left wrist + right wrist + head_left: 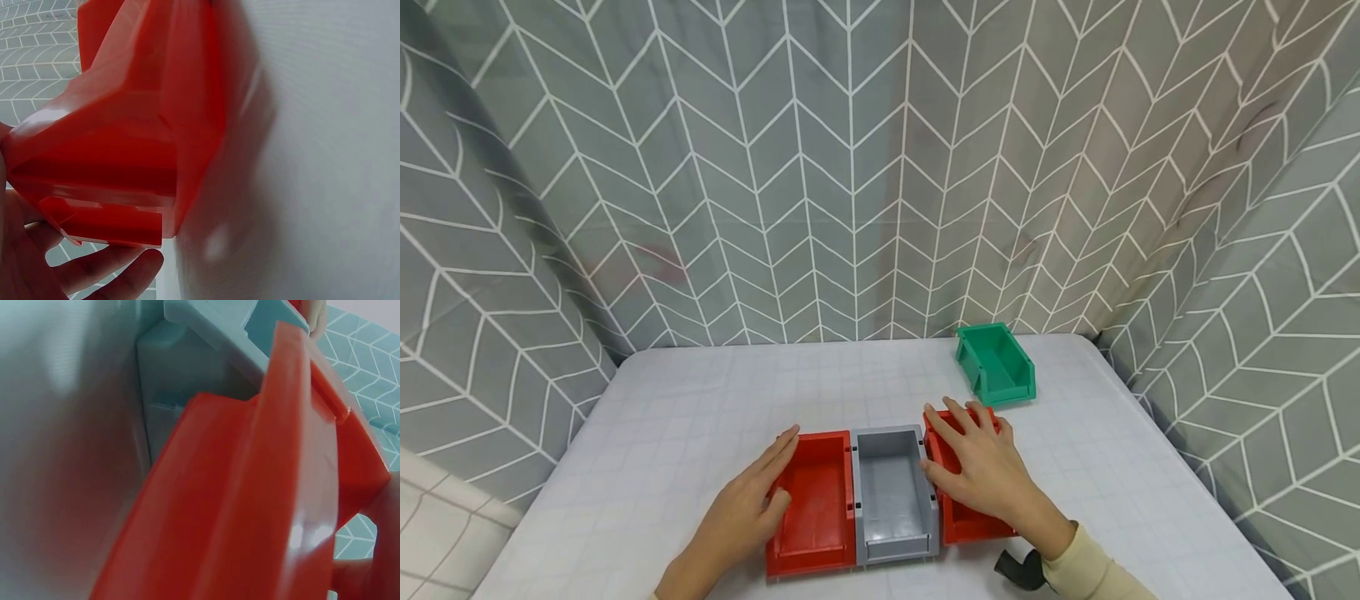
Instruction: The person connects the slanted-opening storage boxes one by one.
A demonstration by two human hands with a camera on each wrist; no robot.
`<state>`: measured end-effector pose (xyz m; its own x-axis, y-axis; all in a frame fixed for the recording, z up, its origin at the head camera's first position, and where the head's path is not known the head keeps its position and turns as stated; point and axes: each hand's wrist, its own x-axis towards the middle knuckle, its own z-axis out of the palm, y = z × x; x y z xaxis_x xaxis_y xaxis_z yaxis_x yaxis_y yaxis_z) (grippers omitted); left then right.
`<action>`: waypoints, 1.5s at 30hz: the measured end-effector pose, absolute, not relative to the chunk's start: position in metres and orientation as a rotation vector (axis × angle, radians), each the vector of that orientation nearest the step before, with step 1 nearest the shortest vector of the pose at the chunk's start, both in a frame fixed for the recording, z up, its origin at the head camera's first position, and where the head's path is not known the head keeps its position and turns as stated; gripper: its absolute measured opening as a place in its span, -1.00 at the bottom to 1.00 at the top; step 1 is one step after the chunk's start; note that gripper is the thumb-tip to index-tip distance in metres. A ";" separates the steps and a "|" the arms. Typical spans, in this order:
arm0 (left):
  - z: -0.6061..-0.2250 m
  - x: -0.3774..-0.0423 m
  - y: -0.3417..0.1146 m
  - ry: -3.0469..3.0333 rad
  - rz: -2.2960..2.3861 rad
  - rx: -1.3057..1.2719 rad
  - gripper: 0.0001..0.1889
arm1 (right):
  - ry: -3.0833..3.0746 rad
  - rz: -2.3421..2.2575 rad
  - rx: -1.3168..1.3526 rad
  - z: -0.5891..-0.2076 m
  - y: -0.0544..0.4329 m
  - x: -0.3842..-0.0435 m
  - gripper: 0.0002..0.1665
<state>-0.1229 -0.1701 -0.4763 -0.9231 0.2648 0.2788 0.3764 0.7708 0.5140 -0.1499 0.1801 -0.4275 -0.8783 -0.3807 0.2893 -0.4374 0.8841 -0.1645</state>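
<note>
Nine o'clock from the gray box (891,496), your flat left hand (747,504) touches a red box (820,500), likely done. At three, your spread right hand (983,468) grips a red tray (964,522), likely half done; one o'clock's green box (997,367) likely waits.

Left red bin (816,500), open-topped, level beside grey bin (891,492); right red bin (972,527) slightly askew at grey's other side.
</note>
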 end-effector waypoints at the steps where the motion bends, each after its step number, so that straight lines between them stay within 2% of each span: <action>1: -0.476 -0.123 -0.170 -2.773 -0.867 -0.510 -0.19 | -2.809 0.328 0.618 -0.428 0.180 -0.150 -0.10; 45: -0.478 -0.123 -0.170 -2.755 -0.856 -0.512 -0.20 | -2.850 0.304 0.617 -0.442 0.179 -0.150 -0.07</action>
